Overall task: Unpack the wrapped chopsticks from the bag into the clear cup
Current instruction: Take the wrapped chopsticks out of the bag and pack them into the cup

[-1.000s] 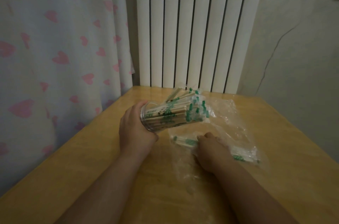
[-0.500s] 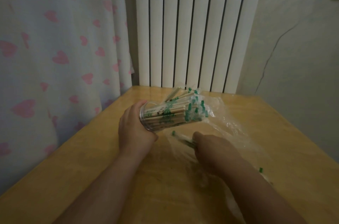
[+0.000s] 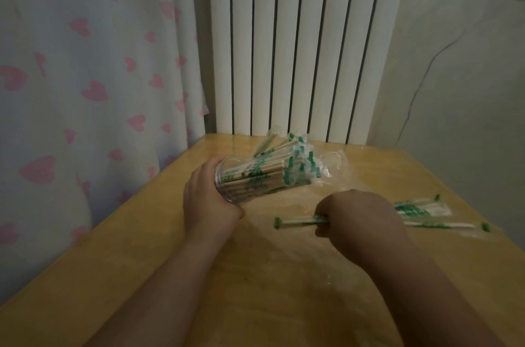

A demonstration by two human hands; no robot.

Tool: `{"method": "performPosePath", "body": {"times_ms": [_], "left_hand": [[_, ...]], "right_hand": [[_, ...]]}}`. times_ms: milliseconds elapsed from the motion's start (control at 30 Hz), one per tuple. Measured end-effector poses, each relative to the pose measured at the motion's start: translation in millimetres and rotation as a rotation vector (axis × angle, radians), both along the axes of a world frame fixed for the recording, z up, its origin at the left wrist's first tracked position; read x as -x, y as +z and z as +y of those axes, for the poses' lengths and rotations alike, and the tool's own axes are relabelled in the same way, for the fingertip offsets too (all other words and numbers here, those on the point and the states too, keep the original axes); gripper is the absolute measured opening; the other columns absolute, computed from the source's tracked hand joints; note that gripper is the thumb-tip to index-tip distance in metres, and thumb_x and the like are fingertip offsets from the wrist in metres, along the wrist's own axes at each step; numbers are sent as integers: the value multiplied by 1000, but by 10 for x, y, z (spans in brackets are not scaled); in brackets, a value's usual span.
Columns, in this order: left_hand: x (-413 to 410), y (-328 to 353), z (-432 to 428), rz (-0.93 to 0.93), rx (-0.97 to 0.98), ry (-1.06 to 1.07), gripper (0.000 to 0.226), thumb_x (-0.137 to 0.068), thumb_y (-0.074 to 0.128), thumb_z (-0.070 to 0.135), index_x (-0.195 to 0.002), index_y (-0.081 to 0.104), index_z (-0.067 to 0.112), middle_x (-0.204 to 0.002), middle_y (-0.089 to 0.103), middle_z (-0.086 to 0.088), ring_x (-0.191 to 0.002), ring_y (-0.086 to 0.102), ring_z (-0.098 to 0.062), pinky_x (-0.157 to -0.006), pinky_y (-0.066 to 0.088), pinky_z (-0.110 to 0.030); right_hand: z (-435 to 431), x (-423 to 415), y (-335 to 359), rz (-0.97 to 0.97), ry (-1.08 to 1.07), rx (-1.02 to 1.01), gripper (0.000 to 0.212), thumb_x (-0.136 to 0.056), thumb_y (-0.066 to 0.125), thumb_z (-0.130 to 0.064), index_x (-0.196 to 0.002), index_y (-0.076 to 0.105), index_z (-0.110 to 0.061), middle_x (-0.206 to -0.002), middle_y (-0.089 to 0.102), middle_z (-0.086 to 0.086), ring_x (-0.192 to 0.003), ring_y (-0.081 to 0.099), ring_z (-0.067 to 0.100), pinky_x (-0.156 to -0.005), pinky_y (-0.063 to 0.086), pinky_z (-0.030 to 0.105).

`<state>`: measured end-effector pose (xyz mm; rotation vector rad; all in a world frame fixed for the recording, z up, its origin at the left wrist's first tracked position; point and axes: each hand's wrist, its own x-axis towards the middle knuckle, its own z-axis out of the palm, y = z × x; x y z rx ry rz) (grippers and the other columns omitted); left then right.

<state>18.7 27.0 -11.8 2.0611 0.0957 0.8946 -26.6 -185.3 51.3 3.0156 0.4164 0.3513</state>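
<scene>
The left hand [image 3: 208, 199] has its fingers curled round the base of the clear cup [image 3: 241, 186]. The cup is tipped on its side over the wooden table [image 3: 142, 261], with its mouth toward 2 o'clock, and is crammed with wrapped chopsticks [image 3: 272, 173]. At 4 o'clock from the cup, the right hand [image 3: 360, 218] clamps a wrapped packet [image 3: 298, 222] that points to 9 o'clock. Loose pairs [image 3: 420, 209] lie at its 3 o'clock, by the clear bag [image 3: 338, 167]. The green wrapper print is too blurred to read.
</scene>
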Motion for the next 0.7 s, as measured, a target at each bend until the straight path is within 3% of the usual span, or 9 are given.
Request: {"method": "performPosePath", "body": {"times_ms": [167,300,467,600,700], "left_hand": [[-14,-7,15,-9,18,7,96,-46,86,4,-131,50,31,-126,54,6,-118,47,-23,-98,45,-41],[-3,5,6,4,33,6,98,-45,87,2,-131,50,31,-125,53,6,-118,48,-24,-98,46,-41],[-6,7,5,1,50,0,100,-43,85,1,-131,49,33,-124,54,6,-117,50,-25,-97,47,-44],[-3,6,14,-6,57,-2,100,-43,87,1,-131,49,31,-124,53,5,-117,50,-25,-97,46,-44],[-1,15,20,1,65,-12,98,-45,86,0,-131,49,31,-122,51,9,-117,50,-24,-97,47,-44]], "right_hand": [[24,90,122,-104,86,-3,21,-91,57,-50,-91,65,-31,-71,57,-9,-69,54,12,-65,44,28],[-20,113,157,-264,124,-39,19,-88,48,-45,-83,58,-29,-66,55,-9,-68,51,11,-78,38,33],[-53,61,116,-451,122,-122,24,-77,48,-46,-61,50,-28,-51,44,-10,-51,39,12,-68,27,31],[-63,43,83,-662,181,-256,29,-83,43,-46,-77,57,-21,-73,56,-2,-69,44,18,-71,28,33],[-41,5,57,-707,221,-270,36,-87,44,-46,-87,64,-16,-93,59,6,-82,45,23,-71,28,34]]}}
